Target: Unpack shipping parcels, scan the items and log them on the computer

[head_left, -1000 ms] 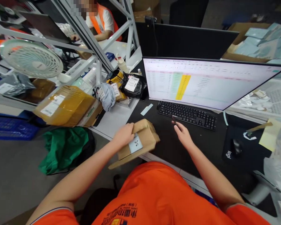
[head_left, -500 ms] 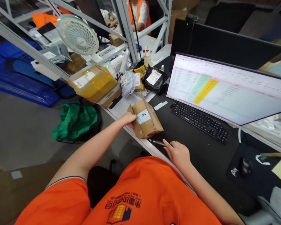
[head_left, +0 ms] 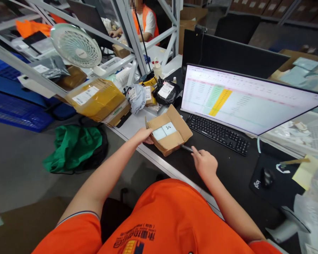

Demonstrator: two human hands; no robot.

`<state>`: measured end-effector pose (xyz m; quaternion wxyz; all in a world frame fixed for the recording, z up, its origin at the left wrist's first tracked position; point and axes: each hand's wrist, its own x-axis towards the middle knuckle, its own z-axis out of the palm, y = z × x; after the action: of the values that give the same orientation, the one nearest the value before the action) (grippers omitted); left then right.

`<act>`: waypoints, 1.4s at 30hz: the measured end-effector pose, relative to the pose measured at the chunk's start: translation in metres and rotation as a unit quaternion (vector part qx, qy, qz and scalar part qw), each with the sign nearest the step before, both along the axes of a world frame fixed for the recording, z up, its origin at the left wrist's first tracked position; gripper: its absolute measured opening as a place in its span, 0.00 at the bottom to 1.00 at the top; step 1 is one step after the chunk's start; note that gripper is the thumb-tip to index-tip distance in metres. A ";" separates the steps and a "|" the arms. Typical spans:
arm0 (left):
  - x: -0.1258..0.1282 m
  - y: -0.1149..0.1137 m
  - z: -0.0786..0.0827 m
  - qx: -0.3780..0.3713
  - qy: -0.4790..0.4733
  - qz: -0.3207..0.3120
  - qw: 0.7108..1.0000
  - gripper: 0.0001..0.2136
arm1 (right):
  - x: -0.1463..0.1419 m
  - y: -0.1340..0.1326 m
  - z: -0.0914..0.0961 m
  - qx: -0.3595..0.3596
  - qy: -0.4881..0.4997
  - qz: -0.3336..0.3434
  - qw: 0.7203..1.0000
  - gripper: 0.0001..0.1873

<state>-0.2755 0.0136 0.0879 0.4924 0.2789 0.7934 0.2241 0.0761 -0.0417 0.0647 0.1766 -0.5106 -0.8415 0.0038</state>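
desk mat [head_left: 228,169] black, monitor [head_left: 243,100] lit; left hand [head_left: 144,135] grips cardboard box [head_left: 169,135], right hand [head_left: 204,163] pinches pen [head_left: 187,148].

Grey floor [head_left: 18,169] under a black desk [head_left: 228,169] beside white metal shelving [head_left: 132,38].

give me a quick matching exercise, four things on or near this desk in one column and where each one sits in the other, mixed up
Things:
1. small cardboard box
2. keyboard
3. green cloth
4. mouse

Places:
a. on the floor beside the desk
b. on the black pad at the right
c. under the left hand at the desk edge
d. just below the monitor

Pairs: 1-c, 2-d, 3-a, 4-b
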 end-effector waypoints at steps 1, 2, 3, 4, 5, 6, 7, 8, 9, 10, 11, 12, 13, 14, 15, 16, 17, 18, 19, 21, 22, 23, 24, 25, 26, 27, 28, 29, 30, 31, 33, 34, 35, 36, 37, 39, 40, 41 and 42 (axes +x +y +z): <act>0.001 -0.005 0.001 0.009 -0.013 0.001 1.000 0.11 | 0.013 0.000 -0.009 -0.020 0.032 -0.035 0.999 0.20; 0.001 -0.010 0.003 0.017 -0.024 0.004 1.000 0.11 | 0.027 -0.002 -0.019 -0.049 0.069 -0.064 0.994 0.21; 0.000 -0.015 0.004 0.024 -0.032 0.008 0.999 0.11 | 0.042 -0.004 -0.031 -0.084 0.104 -0.090 0.987 0.23; -0.001 -0.021 0.005 0.032 -0.037 0.013 0.999 0.11 | 0.057 -0.007 -0.045 -0.121 0.131 -0.120 0.977 0.24; -0.003 -0.026 0.006 0.040 -0.041 0.018 0.998 0.11 | 0.073 -0.011 -0.058 -0.154 0.144 -0.164 0.964 0.25; -0.006 -0.031 0.006 0.045 -0.044 0.024 0.998 0.11 | 0.088 -0.014 -0.071 -0.180 0.142 -0.221 0.948 0.26; -0.009 -0.035 0.006 0.050 -0.046 0.030 0.997 0.11 | 0.104 -0.016 -0.083 -0.197 0.127 -0.281 0.930 0.27; -0.011 -0.038 0.006 0.053 -0.049 0.035 0.997 0.11 | 0.118 -0.018 -0.093 -0.209 0.103 -0.337 0.912 0.27; -0.013 -0.041 0.006 0.057 -0.052 0.040 0.996 0.11 | 0.129 -0.018 -0.101 -0.214 0.076 -0.381 0.896 0.28; -0.014 -0.042 0.006 0.060 -0.056 0.044 0.996 0.11 | 0.138 -0.018 -0.104 -0.209 0.052 -0.408 0.887 0.28; -0.015 -0.043 0.005 0.063 -0.060 0.047 0.995 0.11 | 0.142 -0.016 -0.104 -0.192 0.035 -0.419 0.887 0.28; -0.015 -0.042 0.004 0.064 -0.066 0.049 0.995 0.11 | 0.141 -0.013 -0.100 -0.164 0.031 -0.411 0.896 0.27; -0.014 -0.042 0.004 0.065 -0.072 0.051 0.994 0.12 | 0.134 -0.009 -0.091 -0.128 0.042 -0.381 0.915 0.27; -0.014 -0.041 0.004 0.065 -0.078 0.053 0.993 0.12 | 0.119 -0.005 -0.078 -0.093 0.068 -0.326 0.938 0.26; -0.015 -0.040 0.005 0.064 -0.084 0.054 0.993 0.12 | 0.099 -0.001 -0.063 -0.062 0.101 -0.248 0.961 0.25; -0.016 -0.040 0.006 0.062 -0.089 0.056 0.993 0.12 | 0.073 0.003 -0.046 -0.048 0.138 -0.147 0.978 0.24; -0.018 -0.040 0.007 0.059 -0.094 0.057 0.992 0.13 | 0.043 0.006 -0.028 -0.052 0.160 -0.039 0.985 0.23; -0.021 -0.040 0.010 0.054 -0.098 0.057 0.992 0.13 | 0.010 0.009 -0.012 -0.068 0.161 0.067 0.982 0.23; -0.024 -0.041 0.013 0.048 -0.100 0.057 0.992 0.14 | -0.023 0.011 0.002 -0.089 0.148 0.161 0.972 0.23; -0.029 -0.044 0.019 0.037 -0.095 0.053 0.993 0.15 | -0.085 0.015 0.020 -0.101 0.085 0.284 0.950 0.24; -0.030 -0.046 0.021 0.031 -0.095 0.051 0.994 0.16 | -0.110 0.017 0.024 -0.090 0.043 0.305 0.947 0.25; -0.029 -0.047 0.022 0.026 -0.102 0.051 0.993 0.16 | -0.130 0.020 0.025 -0.080 0.005 0.289 0.954 0.26; -0.027 -0.048 0.022 0.024 -0.117 0.055 0.991 0.16 | -0.145 0.022 0.023 -0.075 -0.028 0.254 0.964 0.27; -0.023 -0.050 0.021 0.024 -0.137 0.064 0.988 0.15 | -0.154 0.024 0.021 -0.074 -0.052 0.217 0.972 0.28; -0.019 -0.051 0.019 0.028 -0.159 0.076 0.984 0.15 | -0.160 0.028 0.018 -0.076 -0.067 0.195 0.976 0.28; -0.015 -0.052 0.017 0.035 -0.175 0.091 0.980 0.14 | -0.163 0.031 0.016 -0.075 -0.074 0.202 0.974 0.27; -0.011 -0.054 0.015 0.043 -0.182 0.108 0.976 0.14 | -0.163 0.036 0.015 -0.070 -0.077 0.233 0.967 0.26; -0.009 -0.056 0.013 0.052 -0.181 0.123 0.974 0.14 | -0.162 0.041 0.016 -0.061 -0.080 0.270 0.958 0.24; -0.008 -0.059 0.011 0.061 -0.177 0.136 0.973 0.14 | -0.160 0.047 0.018 -0.051 -0.085 0.299 0.949 0.23; -0.010 -0.062 0.011 0.068 -0.172 0.147 0.972 0.13 | -0.158 0.053 0.021 -0.045 -0.091 0.314 0.944 0.22; -0.015 -0.071 0.014 0.078 -0.164 0.166 0.969 0.12 | -0.154 0.063 0.028 -0.042 -0.091 0.311 0.945 0.20; -0.019 -0.077 0.016 0.083 -0.165 0.170 0.968 0.11 | -0.152 0.066 0.031 -0.042 -0.077 0.313 0.946 0.19; -0.022 -0.083 0.018 0.088 -0.167 0.173 0.967 0.11 | -0.150 0.068 0.032 -0.040 -0.054 0.322 0.944 0.17; -0.024 -0.089 0.019 0.092 -0.173 0.174 0.965 0.11 | -0.146 0.068 0.032 -0.036 -0.024 0.333 0.942 0.17; -0.024 -0.096 0.019 0.093 -0.180 0.174 0.964 0.11 | -0.142 0.066 0.030 -0.032 0.008 0.339 0.940 0.17; -0.021 -0.108 0.016 0.084 -0.190 0.182 0.961 0.11 | -0.130 0.060 0.025 -0.026 0.060 0.329 0.942 0.20; -0.018 -0.114 0.013 0.073 -0.190 0.192 0.960 0.10 | -0.124 0.056 0.022 -0.025 0.076 0.319 0.944 0.21; -0.015 -0.118 0.008 0.063 -0.187 0.200 0.960 0.09 | -0.117 0.052 0.020 -0.027 0.083 0.308 0.947 0.22; -0.013 -0.121 0.003 0.057 -0.180 0.205 0.960 0.08 | -0.110 0.048 0.019 -0.033 0.082 0.296 0.951 0.22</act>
<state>-0.2881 -0.1070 0.0911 0.5538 0.0932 0.7177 0.4119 -0.0339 0.0060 0.0836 0.2195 -0.2419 -0.9368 0.1257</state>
